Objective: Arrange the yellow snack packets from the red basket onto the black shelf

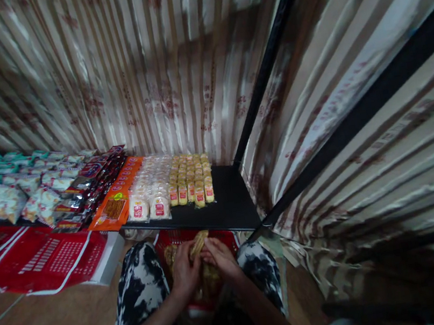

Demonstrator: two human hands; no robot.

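Observation:
Between both hands I hold a small yellowish snack packet [199, 242] in clear wrap, just in front of the shelf edge. My left hand [186, 267] closes on its left side, and my right hand [220, 257] pinches its right side. Below them a red basket [230, 236] sits between my knees, with more wrapped yellowish packets [208, 283] in it. On the black shelf [223, 205] ahead stand rows of yellow snack packs [191, 180] with red labels. To their left are rows of white round snack packs [146, 192].
Further left on the shelf lie an orange bag [115, 205], dark red packets [92, 175] and teal and white bags [4, 186]. Red shopping bags [47, 258] hang at the shelf front. Black metal posts [265, 79] and a striped curtain [171, 71] stand behind.

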